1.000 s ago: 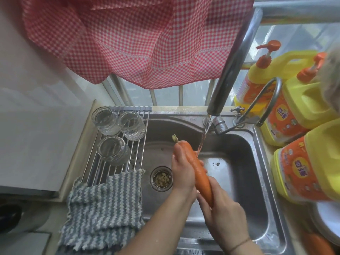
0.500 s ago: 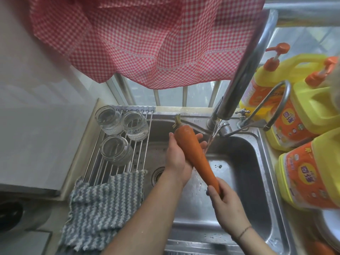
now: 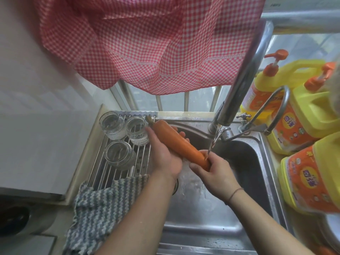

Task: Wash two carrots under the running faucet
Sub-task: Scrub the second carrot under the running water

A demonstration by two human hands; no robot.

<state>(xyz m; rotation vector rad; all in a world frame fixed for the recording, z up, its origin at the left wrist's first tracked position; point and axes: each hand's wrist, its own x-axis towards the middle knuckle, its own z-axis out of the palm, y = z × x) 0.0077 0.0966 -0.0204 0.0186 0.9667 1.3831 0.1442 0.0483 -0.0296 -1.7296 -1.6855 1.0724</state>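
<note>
Head view: carrot (image 3: 176, 142) bridges left hand (image 3: 165, 157), right hand (image 3: 215, 173).

I have one view only: the head camera, high above the sink (image 3: 202, 229) and tilted forward and down, facing the checked curtain (image 3: 147, 43) at the back. It sits close: both forearms (image 3: 139, 214) enter from the bottom edge, and the left grip (image 3: 163, 153) and right grip (image 3: 215, 172) hold the carrot (image 3: 176, 142) near mid-frame. The wide lens bends the tap (image 3: 244, 76) and yellow bottles (image 3: 312, 115) along the right side.
</note>
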